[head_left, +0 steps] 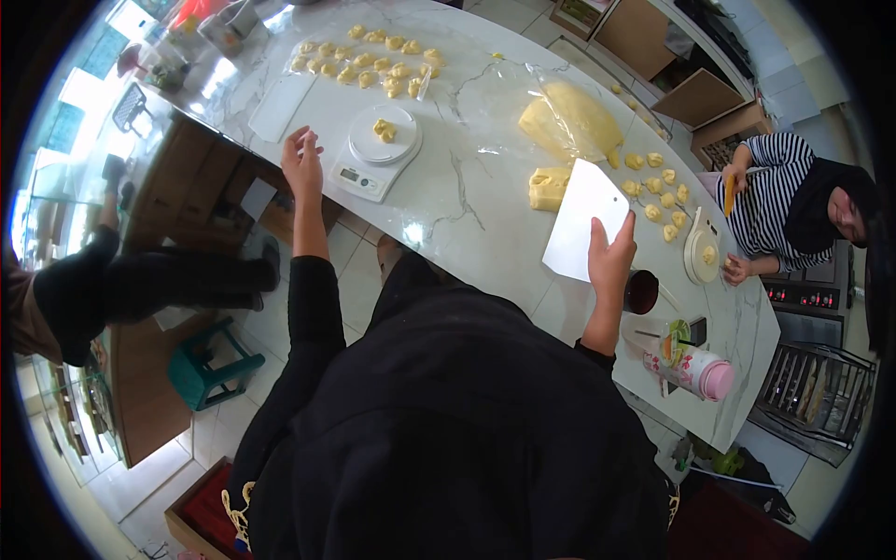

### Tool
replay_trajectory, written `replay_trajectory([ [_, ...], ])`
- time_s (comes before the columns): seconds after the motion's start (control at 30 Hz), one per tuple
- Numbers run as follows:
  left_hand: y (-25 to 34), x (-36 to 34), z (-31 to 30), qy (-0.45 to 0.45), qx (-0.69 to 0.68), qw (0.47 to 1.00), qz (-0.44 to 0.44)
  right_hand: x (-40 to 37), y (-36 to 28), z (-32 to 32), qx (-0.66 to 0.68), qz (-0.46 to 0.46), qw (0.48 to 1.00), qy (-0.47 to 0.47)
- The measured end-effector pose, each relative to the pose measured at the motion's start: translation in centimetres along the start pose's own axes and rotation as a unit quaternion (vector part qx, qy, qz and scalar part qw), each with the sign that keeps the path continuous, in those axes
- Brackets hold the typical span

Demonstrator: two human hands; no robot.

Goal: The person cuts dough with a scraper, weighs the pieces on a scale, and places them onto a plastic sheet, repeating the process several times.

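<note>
My right hand grips a flat white dough scraper by its edge, tilted over the table beside a cut block of yellow dough. A larger mass of yellow dough lies behind it, partly under clear plastic. At the table's near edge my left hand is raised with loosely bent fingers and nothing visible in it. Just right of that hand stands a white digital kitchen scale, with a small dough piece on its round plate. I cannot read its display.
Rows of dough pieces lie at the back left; several more are at right. A co-worker there has a second scale. A dark cup and pink-lidded bottle stand nearby. Another person is at left.
</note>
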State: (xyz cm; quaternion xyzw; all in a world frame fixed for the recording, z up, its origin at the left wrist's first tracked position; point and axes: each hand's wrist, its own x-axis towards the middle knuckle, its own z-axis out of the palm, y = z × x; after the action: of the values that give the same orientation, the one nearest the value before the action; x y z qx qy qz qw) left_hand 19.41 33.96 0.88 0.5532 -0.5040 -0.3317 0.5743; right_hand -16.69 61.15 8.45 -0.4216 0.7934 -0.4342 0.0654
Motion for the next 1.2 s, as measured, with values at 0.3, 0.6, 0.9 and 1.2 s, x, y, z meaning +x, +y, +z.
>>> replay_trajectory([
  [0.3,0.6,0.1,1.4,-0.039,-0.003,0.999,-0.019,-0.6,0.4,-1.9,-0.013,0.055,0.997,0.055],
  [0.6,1.7,-0.5,2.4,-0.08,-0.018,0.996,0.037,-1.3,0.4,-2.1,-0.022,0.016,0.995,0.093],
  [0.9,2.2,-5.8,6.4,-0.15,0.102,0.978,0.103,-1.8,0.0,-0.5,0.005,0.022,0.998,0.06],
  [1.2,2.0,0.3,2.2,-0.126,0.141,0.976,0.104,-4.2,1.4,-1.8,-0.041,0.058,0.996,0.054],
])
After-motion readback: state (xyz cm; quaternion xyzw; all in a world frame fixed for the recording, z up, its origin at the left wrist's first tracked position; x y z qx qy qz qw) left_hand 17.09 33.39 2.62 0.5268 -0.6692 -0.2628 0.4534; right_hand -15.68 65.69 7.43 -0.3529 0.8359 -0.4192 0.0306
